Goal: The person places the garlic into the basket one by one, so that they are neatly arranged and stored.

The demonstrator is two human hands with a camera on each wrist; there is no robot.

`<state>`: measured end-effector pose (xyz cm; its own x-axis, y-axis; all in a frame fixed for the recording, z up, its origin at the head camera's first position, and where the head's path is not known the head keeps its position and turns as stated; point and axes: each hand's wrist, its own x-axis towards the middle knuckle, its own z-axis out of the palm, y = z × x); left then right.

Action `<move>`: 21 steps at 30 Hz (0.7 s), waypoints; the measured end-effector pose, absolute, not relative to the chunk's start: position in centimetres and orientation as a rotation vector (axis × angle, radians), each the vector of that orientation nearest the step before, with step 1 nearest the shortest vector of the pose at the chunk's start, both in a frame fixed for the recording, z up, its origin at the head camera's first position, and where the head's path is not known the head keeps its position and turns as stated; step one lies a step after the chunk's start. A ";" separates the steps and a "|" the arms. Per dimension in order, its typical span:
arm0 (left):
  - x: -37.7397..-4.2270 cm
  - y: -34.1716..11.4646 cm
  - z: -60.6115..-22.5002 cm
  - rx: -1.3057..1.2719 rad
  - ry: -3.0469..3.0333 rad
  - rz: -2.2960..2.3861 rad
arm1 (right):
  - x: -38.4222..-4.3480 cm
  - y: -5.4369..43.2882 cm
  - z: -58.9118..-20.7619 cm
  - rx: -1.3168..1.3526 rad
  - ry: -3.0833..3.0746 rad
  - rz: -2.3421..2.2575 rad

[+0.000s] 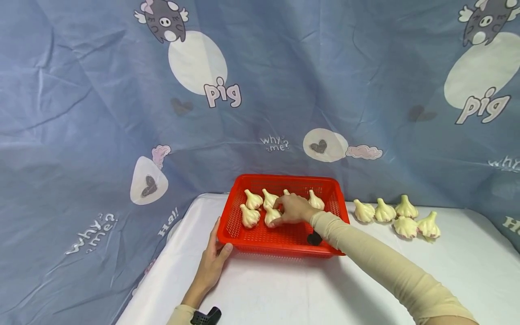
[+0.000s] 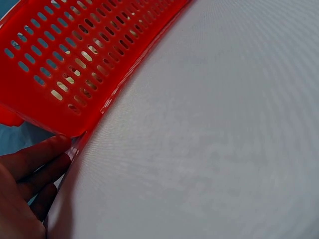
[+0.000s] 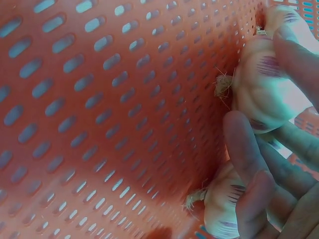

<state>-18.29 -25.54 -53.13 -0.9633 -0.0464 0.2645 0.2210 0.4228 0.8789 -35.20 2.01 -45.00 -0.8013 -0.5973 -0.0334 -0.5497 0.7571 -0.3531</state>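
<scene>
A red plastic basket [image 1: 280,247] with slotted walls sits on the white table. Inside it, several pale garlic bulbs stand, among them one bulb [image 1: 249,216] at the left and another bulb [image 1: 316,201] at the back right. My right hand [image 1: 295,209] reaches into the basket and pinches a garlic bulb [image 3: 266,84] between thumb and fingers, close over the basket floor. Another bulb [image 3: 224,204] lies beside those fingers in the right wrist view. At the basket's front left corner, my left hand [image 1: 212,262] touches the outside with its fingers extended.
To the right of the basket, several more garlic bulbs [image 1: 405,225] lie grouped on the white tabletop [image 1: 292,289]. A blue printed cloth [image 1: 260,104] hangs behind the table and down its left side.
</scene>
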 end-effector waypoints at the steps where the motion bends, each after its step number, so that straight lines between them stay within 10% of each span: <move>1: -18.3 -25.6 -53.1 -0.154 -2.426 -1.560 | -35.2 2.0 -45.0 -0.923 2.808 -0.494; 21: -18.2 -25.6 -53.2 -0.162 -2.424 -1.548 | -35.8 2.3 -43.9 -0.908 2.755 -0.518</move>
<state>-18.23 -25.62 -53.19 -0.9600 -0.0457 0.2762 0.2313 0.4261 0.8746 -35.77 2.27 -43.90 -0.7929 -0.6049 -0.0733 -0.5369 0.7506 -0.3852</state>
